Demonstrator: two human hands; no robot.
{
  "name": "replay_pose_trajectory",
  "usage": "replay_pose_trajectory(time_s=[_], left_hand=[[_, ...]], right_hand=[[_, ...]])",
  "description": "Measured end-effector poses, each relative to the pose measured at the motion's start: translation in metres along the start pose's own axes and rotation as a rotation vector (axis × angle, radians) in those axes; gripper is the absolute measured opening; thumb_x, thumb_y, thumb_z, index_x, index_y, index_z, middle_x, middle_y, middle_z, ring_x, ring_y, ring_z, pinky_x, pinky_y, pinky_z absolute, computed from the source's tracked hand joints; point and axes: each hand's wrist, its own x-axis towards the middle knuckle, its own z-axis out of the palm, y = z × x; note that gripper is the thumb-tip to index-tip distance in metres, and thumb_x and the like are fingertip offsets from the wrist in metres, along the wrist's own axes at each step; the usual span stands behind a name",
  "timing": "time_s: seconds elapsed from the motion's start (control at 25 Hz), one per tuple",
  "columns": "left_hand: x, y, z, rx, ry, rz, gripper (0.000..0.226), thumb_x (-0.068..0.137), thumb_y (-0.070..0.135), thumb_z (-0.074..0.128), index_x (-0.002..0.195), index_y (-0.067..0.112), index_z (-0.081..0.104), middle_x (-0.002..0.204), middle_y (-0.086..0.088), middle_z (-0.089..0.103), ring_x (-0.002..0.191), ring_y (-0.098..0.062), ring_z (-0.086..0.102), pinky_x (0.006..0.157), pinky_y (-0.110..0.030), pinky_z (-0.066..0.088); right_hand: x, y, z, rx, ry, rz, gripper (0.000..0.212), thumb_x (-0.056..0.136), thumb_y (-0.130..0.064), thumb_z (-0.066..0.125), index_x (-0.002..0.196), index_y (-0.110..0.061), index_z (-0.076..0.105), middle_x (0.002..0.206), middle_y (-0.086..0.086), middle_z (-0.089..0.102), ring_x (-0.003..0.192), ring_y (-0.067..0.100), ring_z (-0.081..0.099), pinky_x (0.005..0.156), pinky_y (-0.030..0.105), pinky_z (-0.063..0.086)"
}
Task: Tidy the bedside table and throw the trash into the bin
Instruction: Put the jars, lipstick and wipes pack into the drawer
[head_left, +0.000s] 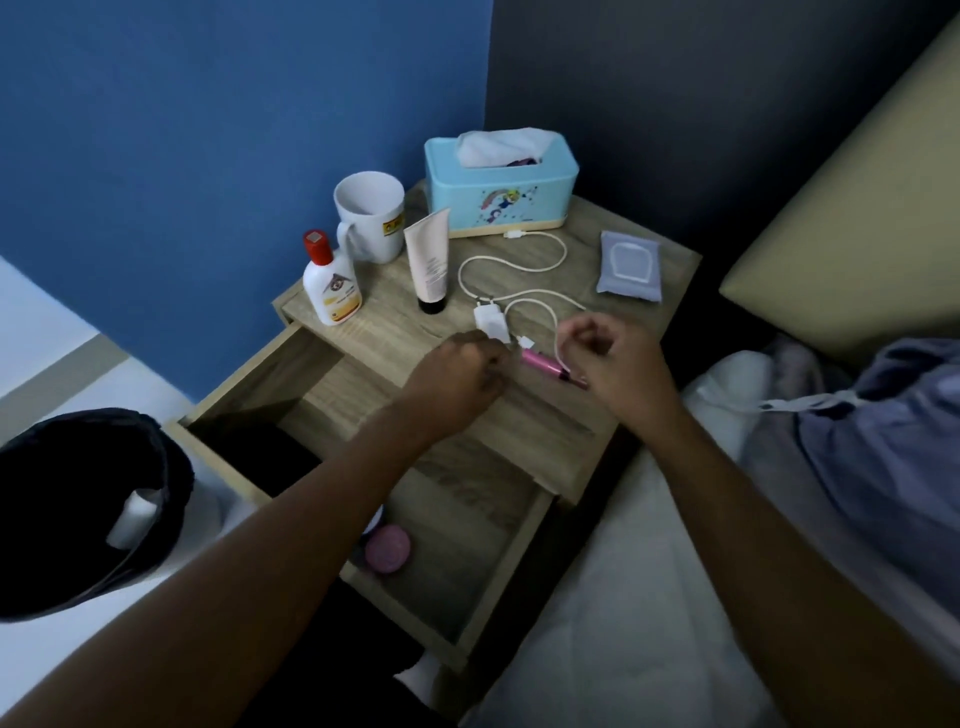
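Observation:
On the wooden bedside table (582, 270) lie a white charger plug (488, 321) and its looping white cable (524, 270). My left hand (460, 371) is closed at the plug's near edge, fingers pinching it. My right hand (605, 358) pinches the cable near its end, just above a pink tube (545, 365) lying between both hands. Further back stand a white mug (370, 214), a red-capped white bottle (330, 283), a pale pink tube (429, 262), a blue tissue box (498, 189) and a grey wipes pack (629, 267). A black bin (78, 512) stands at the lower left.
The table's drawer (467, 530) is pulled out towards me and holds a round pink case (387, 555). A white scrap (130, 519) lies inside the bin. A bed with a white sheet (649, 597), a grey-blue cloth (883, 441) and a beige headboard (857, 208) lies to the right.

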Motion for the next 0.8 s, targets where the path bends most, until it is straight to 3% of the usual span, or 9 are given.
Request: replay_pose_trajectory(time_s=[0.16,0.28,0.4,0.52,0.6,0.72,0.8], left_hand=[[0.037,0.02,0.026,0.043,0.039,0.039,0.037,0.079,0.011,0.059,0.115,0.012,0.067,0.119,-0.014,0.064,0.104,-0.037,0.057,0.087,-0.042,0.051],[0.049,0.024,0.037,0.165,0.015,0.027,0.033,0.084,0.016,0.058,0.116,0.013,0.066,0.122,-0.012,0.061,0.11,-0.035,0.052,0.088,-0.042,0.048],[0.054,0.019,0.04,0.261,0.006,0.048,0.028,0.083,0.022,0.059,0.109,0.016,0.069,0.116,-0.011,0.062,0.109,-0.034,0.052,0.084,-0.043,0.048],[0.053,0.018,0.039,0.288,0.009,0.091,0.026,0.082,0.023,0.061,0.106,0.017,0.069,0.112,-0.011,0.061,0.107,-0.033,0.053,0.083,-0.043,0.05],[0.049,0.02,0.037,0.299,-0.002,0.103,0.024,0.084,0.023,0.06,0.105,0.014,0.068,0.112,-0.011,0.061,0.108,-0.033,0.052,0.082,-0.044,0.049],[0.041,0.021,0.033,0.321,0.031,0.123,0.021,0.086,0.018,0.057,0.105,0.013,0.064,0.106,-0.011,0.064,0.105,-0.033,0.054,0.077,-0.043,0.047],[0.033,0.02,0.026,0.307,0.055,0.117,0.022,0.087,0.014,0.055,0.107,0.012,0.062,0.103,-0.011,0.067,0.102,-0.033,0.055,0.074,-0.042,0.046]], right_hand=[[0.078,0.034,-0.027,-0.124,0.278,0.045,0.014,0.082,-0.011,0.069,0.095,-0.005,0.067,0.097,0.007,0.07,0.087,0.02,0.066,0.068,0.011,0.044],[0.126,0.063,-0.036,-0.221,0.394,0.159,0.048,0.078,-0.034,0.073,0.114,-0.007,0.058,0.119,0.015,0.061,0.109,0.027,0.06,0.087,0.028,0.049],[0.15,0.078,-0.038,-0.375,0.307,0.363,0.086,0.072,-0.052,0.076,0.136,-0.008,0.04,0.14,0.017,0.046,0.13,0.034,0.044,0.102,0.042,0.043],[0.159,0.085,-0.039,-0.439,0.182,0.472,0.104,0.067,-0.054,0.08,0.143,-0.005,0.029,0.145,0.017,0.041,0.134,0.034,0.041,0.103,0.043,0.041],[0.163,0.087,-0.041,-0.38,0.182,0.479,0.096,0.067,-0.044,0.084,0.139,-0.002,0.036,0.143,0.017,0.047,0.13,0.033,0.048,0.099,0.039,0.044],[0.162,0.086,-0.042,-0.207,0.22,0.476,0.068,0.077,-0.029,0.08,0.132,0.0,0.052,0.137,0.015,0.057,0.121,0.03,0.057,0.089,0.032,0.048],[0.159,0.084,-0.043,-0.053,0.264,0.473,0.052,0.085,-0.024,0.073,0.127,0.002,0.057,0.13,0.016,0.061,0.11,0.029,0.062,0.075,0.03,0.051]])
